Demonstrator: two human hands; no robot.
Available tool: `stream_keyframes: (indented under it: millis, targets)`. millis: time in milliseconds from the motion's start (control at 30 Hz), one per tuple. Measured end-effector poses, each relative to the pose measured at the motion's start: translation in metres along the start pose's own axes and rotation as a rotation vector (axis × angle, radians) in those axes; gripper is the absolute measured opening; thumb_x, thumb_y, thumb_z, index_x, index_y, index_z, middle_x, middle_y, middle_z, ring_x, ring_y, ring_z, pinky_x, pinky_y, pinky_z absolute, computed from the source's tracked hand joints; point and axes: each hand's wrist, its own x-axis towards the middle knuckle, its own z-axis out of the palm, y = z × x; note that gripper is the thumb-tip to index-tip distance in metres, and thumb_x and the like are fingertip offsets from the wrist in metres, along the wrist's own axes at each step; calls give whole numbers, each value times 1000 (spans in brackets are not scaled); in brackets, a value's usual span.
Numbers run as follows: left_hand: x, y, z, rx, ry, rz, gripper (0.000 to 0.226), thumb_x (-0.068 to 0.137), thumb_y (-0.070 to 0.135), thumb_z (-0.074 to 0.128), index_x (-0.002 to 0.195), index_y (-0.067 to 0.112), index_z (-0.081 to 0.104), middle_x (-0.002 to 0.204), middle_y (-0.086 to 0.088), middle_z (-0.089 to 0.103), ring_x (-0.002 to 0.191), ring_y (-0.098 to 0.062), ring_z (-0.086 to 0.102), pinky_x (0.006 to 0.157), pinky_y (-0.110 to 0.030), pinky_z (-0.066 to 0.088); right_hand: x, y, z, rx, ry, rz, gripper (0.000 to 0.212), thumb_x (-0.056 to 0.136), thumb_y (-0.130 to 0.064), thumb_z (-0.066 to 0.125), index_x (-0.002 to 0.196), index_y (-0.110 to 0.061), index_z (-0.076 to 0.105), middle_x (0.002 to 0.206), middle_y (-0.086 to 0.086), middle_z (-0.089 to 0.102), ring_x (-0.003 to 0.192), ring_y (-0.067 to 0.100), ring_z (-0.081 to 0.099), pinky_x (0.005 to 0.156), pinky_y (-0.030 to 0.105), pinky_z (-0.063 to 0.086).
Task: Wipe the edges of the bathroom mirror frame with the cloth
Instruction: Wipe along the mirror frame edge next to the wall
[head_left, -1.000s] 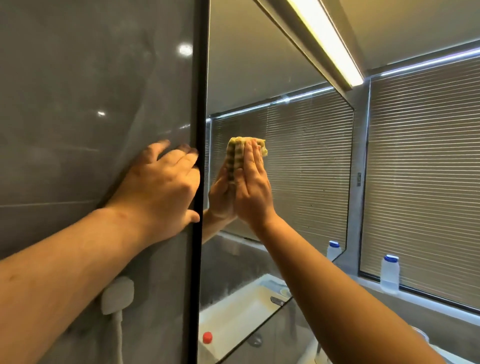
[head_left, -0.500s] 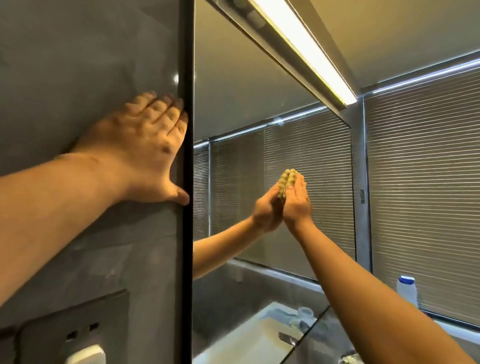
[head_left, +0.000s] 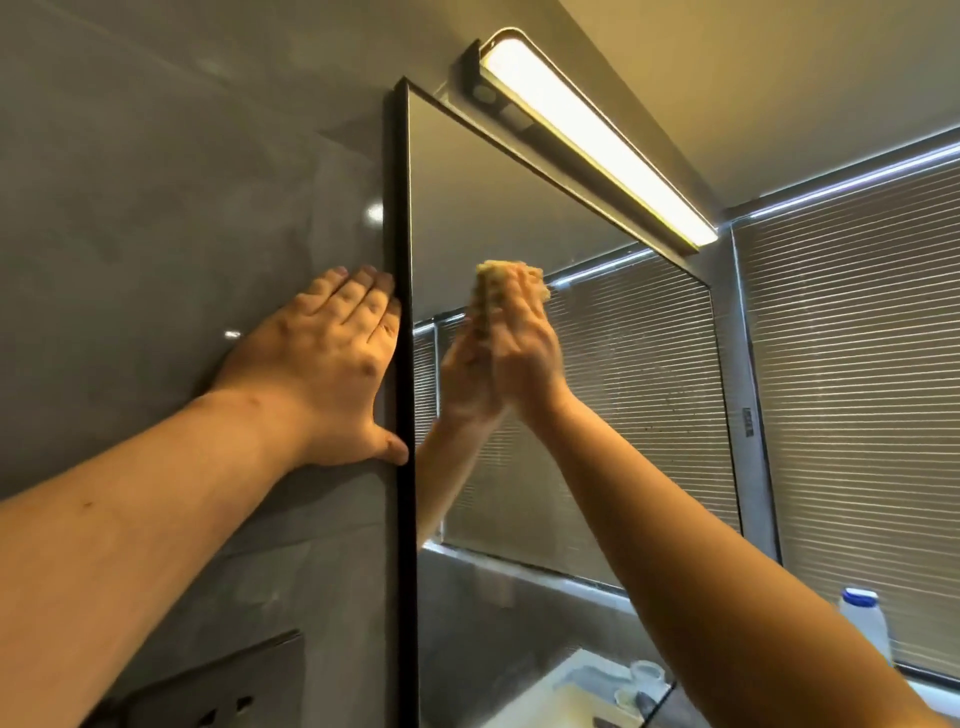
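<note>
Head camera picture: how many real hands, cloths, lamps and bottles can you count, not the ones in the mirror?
Hands: 2, left hand flat on the wall, right hand pressing the cloth on the mirror
Cloths: 1, yellow cloth
Lamps: 1, lamp
Bottles: 1, bottle
Total: 5

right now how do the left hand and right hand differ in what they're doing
The left hand lies bare and flat on the grey wall, fingers beside the black mirror frame. The right hand presses a yellow cloth against the mirror glass, inside the frame rather than on its edge. Both have straight fingers pointing upward.
</note>
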Motion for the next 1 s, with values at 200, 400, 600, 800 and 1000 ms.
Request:
stream_keyframes:
  millis: [200,400,600,800,1000]
  targets:
    - [8,-5,-1,-108,237,118,130,48,95,40,135,-1,51,145,-20,46,136,-33,41,113,-44,26,16,-34,17,24,-126,-79,52,101,-19,39,150,-2,33,161,16,23,151,23,13,115,9,-6]
    - [34,-18,-17,-110,50,69,146,52,96,45,153,4,-5,162,-11,-14,150,-23,-9,121,-43,-6,34,1,-2,30,-103,125,55,98,-19,34,149,0,33,160,17,24,151,23,15,106,-1,-10]
    - [38,-18,-7,-103,47,64,144,53,98,41,154,6,-6,163,-8,-13,150,-20,-9,120,-40,-9,45,75,-25,-18,-58,348,50,102,-20,32,149,-5,36,159,13,29,150,20,20,118,17,1]
    - [41,-16,-1,-112,60,70,146,50,100,37,153,7,-9,162,-7,-18,150,-19,-12,120,-41,-11,38,140,-42,-67,-44,628,49,108,-24,30,153,-6,28,163,10,21,151,20,14,124,33,7]
    - [39,-17,-5,-104,56,79,146,50,101,34,153,7,-8,162,-8,-17,150,-20,-10,121,-41,-10,61,99,-35,5,-30,518,46,107,-23,33,145,1,40,152,17,39,144,27,32,121,36,18]
